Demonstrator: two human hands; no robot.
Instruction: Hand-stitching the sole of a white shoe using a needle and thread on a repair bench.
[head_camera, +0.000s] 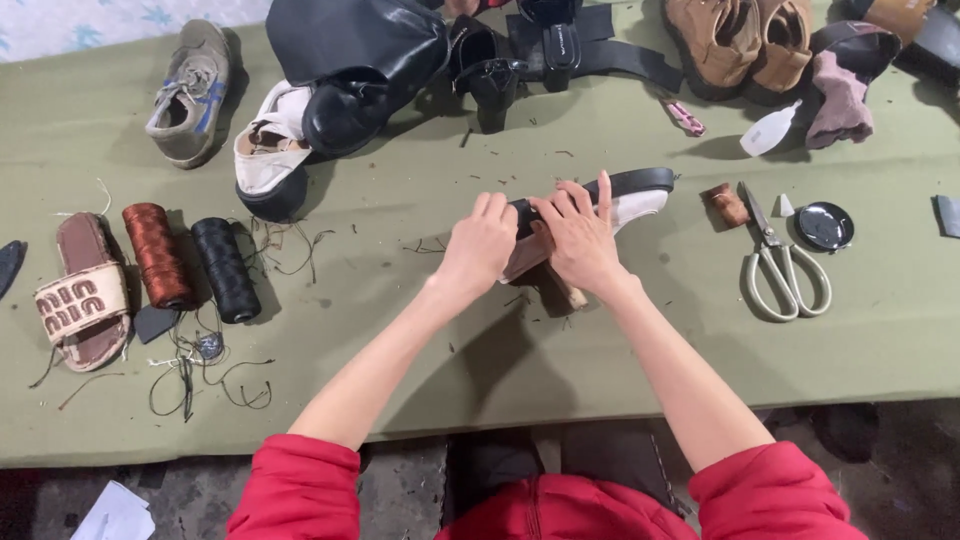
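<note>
A white shoe with a black sole lies on its side at the middle of the green table. My left hand grips its near end, fingers curled over the sole edge. My right hand presses on the shoe beside it, index finger stretched along the black sole. A small wooden piece shows under my right wrist.
Brown thread spool, black thread spool and a slide sandal lie at left with loose threads. Scissors, a round black lid and a small brown block sit right. Several shoes and boots line the far edge.
</note>
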